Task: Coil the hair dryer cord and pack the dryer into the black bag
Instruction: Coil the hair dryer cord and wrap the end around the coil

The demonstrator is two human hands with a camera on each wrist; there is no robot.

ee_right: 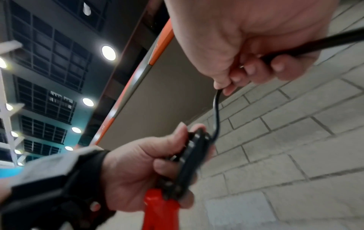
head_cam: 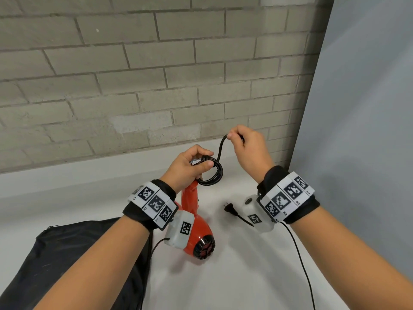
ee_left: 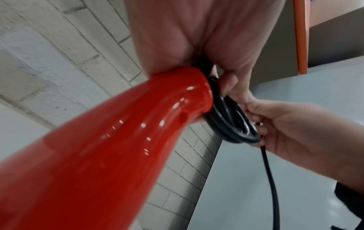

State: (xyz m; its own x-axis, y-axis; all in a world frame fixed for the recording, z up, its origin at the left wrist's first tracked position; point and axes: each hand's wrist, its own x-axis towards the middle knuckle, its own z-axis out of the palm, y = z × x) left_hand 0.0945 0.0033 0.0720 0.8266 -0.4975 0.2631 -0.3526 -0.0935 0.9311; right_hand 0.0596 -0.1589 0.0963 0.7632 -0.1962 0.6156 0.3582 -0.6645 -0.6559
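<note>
Coiling is well under way, we judge, but not finished. Our left hand (head_cam: 190, 166) grips the end of the red hair dryer (head_cam: 196, 229) handle and pins several black loops (head_cam: 212, 173) against it, the dryer hanging nozzle-down above the white surface (head_cam: 234, 276). Our right hand (head_cam: 248, 148) pinches the cord (head_cam: 220, 148) just above the loops, raised as if forming another turn. A stretch of cord and the plug (head_cam: 229, 208) lie loose on the surface. The black bag (head_cam: 67, 253) rests at the near left, nothing packed in it yet.
</note>
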